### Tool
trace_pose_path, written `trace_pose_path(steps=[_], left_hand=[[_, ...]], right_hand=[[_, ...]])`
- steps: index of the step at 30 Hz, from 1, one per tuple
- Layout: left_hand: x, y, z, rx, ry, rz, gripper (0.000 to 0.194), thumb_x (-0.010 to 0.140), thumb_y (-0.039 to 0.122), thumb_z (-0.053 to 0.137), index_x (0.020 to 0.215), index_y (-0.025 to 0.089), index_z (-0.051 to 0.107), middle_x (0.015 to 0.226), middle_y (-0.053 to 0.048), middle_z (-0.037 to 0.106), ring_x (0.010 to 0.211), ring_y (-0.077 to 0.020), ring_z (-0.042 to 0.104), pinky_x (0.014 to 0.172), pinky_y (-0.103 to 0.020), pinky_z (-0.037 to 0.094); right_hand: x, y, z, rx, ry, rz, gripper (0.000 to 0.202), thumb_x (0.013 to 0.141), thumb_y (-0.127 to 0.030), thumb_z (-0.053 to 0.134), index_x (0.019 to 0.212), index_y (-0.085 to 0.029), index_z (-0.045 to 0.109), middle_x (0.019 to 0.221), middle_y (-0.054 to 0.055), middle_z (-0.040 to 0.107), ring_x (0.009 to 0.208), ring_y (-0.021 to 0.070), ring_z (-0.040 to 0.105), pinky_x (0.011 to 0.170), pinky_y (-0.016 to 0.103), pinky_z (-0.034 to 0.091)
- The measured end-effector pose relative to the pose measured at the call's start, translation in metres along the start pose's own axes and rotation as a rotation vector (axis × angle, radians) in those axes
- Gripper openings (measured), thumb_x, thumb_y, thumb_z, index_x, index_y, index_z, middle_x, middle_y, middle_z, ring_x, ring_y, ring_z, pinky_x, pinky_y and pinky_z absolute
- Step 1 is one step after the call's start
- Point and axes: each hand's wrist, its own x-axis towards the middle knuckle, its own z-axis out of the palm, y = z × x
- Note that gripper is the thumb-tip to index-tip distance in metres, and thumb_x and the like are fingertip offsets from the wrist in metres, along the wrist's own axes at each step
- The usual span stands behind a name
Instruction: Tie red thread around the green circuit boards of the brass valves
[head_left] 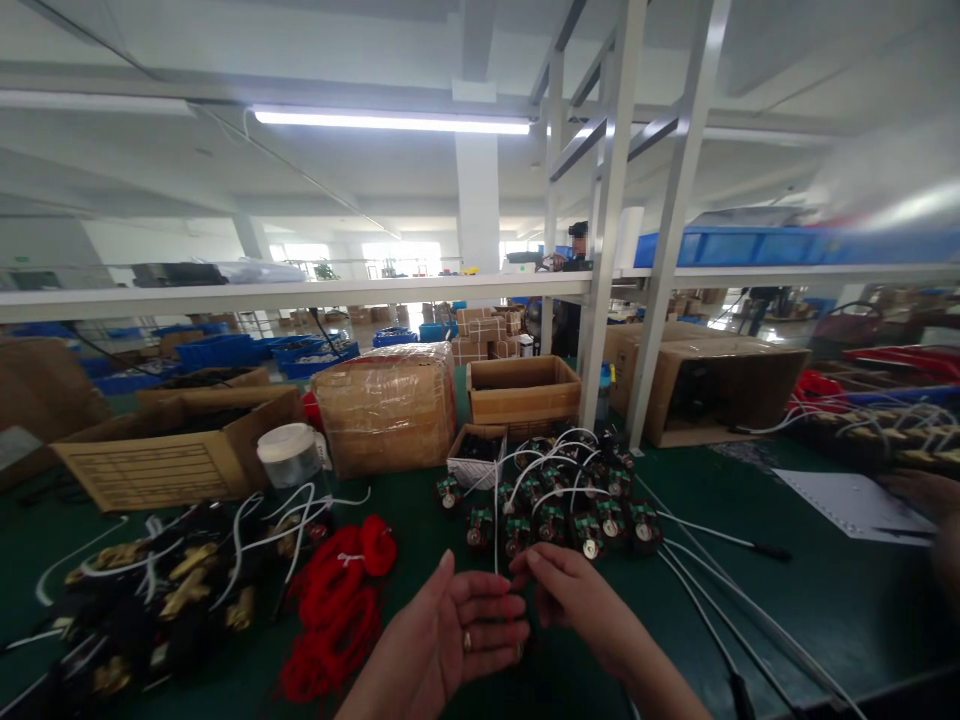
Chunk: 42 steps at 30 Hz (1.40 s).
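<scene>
My left hand [459, 632] is open, palm turned to the right, with its fingers stretched toward my right hand. A ring sits on one finger. My right hand [574, 598] is closed, its thumb and fingertips drawn together near the left fingertips; whatever they hold, if anything, is too small or hidden. Just beyond both hands stand several small dark units with green circuit boards [589, 538] and round metal discs. White cables [496, 515] rise from among them. To the left of my left hand lies a bundle of red wire [337, 610], tied with a white strip.
Dark parts with brass fittings [191, 580] and white cables lie at left. Behind stand a white-lidded jar [287, 455], cardboard boxes [386, 410] and a small patterned box [476, 465]. Metal posts [600, 300] carry a shelf. Paper [847, 505] and another person's hand [911, 492] are at right.
</scene>
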Motion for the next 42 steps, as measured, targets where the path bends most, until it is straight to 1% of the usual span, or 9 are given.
trace_pose_path(steps=[4, 9, 13, 16, 21, 25, 28, 33, 42], left_hand=[[-0.001, -0.005, 0.003, 0.001, -0.043, -0.031, 0.064, 0.091, 0.07, 0.047, 0.1, 0.012, 0.073, 0.098, -0.015, 0.077, 0.09, -0.0261, 0.074, 0.084, -0.037, 0.054], [-0.004, -0.003, 0.01, 0.106, -0.039, -0.057, 0.062, 0.09, 0.069, 0.05, 0.095, 0.012, 0.074, 0.087, -0.011, 0.075, 0.075, -0.0194, 0.07, 0.071, -0.03, 0.052], [-0.007, -0.003, 0.013, 0.184, 0.046, -0.055, 0.057, 0.09, 0.066, 0.055, 0.093, 0.013, 0.074, 0.084, -0.009, 0.074, 0.071, -0.0155, 0.067, 0.069, -0.027, 0.05], [-0.006, -0.008, 0.011, 0.222, 0.123, -0.015, 0.052, 0.087, 0.062, 0.062, 0.092, 0.012, 0.074, 0.084, -0.009, 0.074, 0.073, -0.0166, 0.068, 0.073, -0.029, 0.051], [0.004, -0.014, -0.002, 0.404, 0.276, 0.125, 0.047, 0.079, 0.057, 0.072, 0.101, 0.015, 0.071, 0.1, -0.013, 0.076, 0.094, -0.0252, 0.072, 0.091, -0.039, 0.054], [0.016, -0.012, -0.013, 0.596, 0.413, 0.197, 0.045, 0.075, 0.057, 0.071, 0.096, 0.017, 0.07, 0.1, -0.01, 0.075, 0.095, -0.0258, 0.071, 0.091, -0.039, 0.054], [0.019, -0.011, -0.018, 0.739, 0.45, 0.234, 0.042, 0.073, 0.055, 0.067, 0.093, 0.019, 0.07, 0.095, -0.007, 0.073, 0.092, -0.0254, 0.069, 0.087, -0.036, 0.054], [0.017, -0.02, -0.022, 0.952, 0.504, 0.19, 0.035, 0.077, 0.049, 0.056, 0.092, 0.02, 0.069, 0.091, -0.007, 0.074, 0.09, -0.0281, 0.069, 0.082, -0.037, 0.051], [0.015, -0.044, -0.021, 0.933, 0.538, 0.168, 0.03, 0.07, 0.045, 0.061, 0.086, 0.02, 0.068, 0.085, -0.007, 0.074, 0.085, -0.0272, 0.068, 0.077, -0.033, 0.048]], right_hand=[[-0.012, 0.005, 0.003, 0.168, -0.044, 0.021, 0.051, 0.084, -0.065, 0.064, 0.102, -0.018, 0.069, 0.086, 0.002, 0.067, 0.058, 0.0088, 0.051, 0.053, 0.022, 0.029], [-0.021, -0.001, -0.001, 0.164, -0.128, -0.089, 0.044, 0.086, -0.058, 0.068, 0.11, -0.021, 0.071, 0.102, 0.004, 0.067, 0.068, 0.0101, 0.053, 0.062, 0.024, 0.039], [-0.022, -0.001, -0.002, 0.083, -0.201, -0.171, 0.031, 0.083, -0.046, 0.074, 0.097, -0.018, 0.072, 0.082, 0.001, 0.065, 0.07, 0.0138, 0.056, 0.066, 0.026, 0.043], [-0.018, 0.008, 0.001, 0.034, -0.114, -0.147, 0.02, 0.081, -0.036, 0.073, 0.082, -0.017, 0.068, 0.071, -0.002, 0.061, 0.066, 0.0135, 0.054, 0.063, 0.025, 0.041], [-0.001, 0.029, 0.004, -0.145, 0.06, -0.107, 0.013, 0.08, -0.03, 0.065, 0.079, -0.017, 0.065, 0.067, -0.002, 0.06, 0.062, 0.0137, 0.052, 0.059, 0.025, 0.04], [0.009, 0.038, 0.001, -0.246, 0.116, -0.122, 0.014, 0.082, -0.031, 0.063, 0.077, -0.018, 0.066, 0.067, -0.001, 0.061, 0.062, 0.0142, 0.052, 0.058, 0.025, 0.038], [0.009, 0.038, -0.001, -0.249, 0.107, -0.107, 0.023, 0.089, -0.037, 0.056, 0.079, -0.019, 0.065, 0.068, -0.001, 0.062, 0.056, 0.0129, 0.052, 0.053, 0.024, 0.037], [0.006, 0.039, -0.004, -0.229, 0.112, -0.082, 0.029, 0.092, -0.043, 0.049, 0.085, -0.019, 0.063, 0.074, 0.0, 0.066, 0.052, 0.0122, 0.055, 0.053, 0.025, 0.038], [-0.005, 0.067, -0.02, -0.213, 0.226, -0.025, 0.024, 0.086, -0.041, 0.053, 0.094, -0.021, 0.064, 0.079, 0.0, 0.062, 0.062, 0.0159, 0.054, 0.059, 0.028, 0.04]])
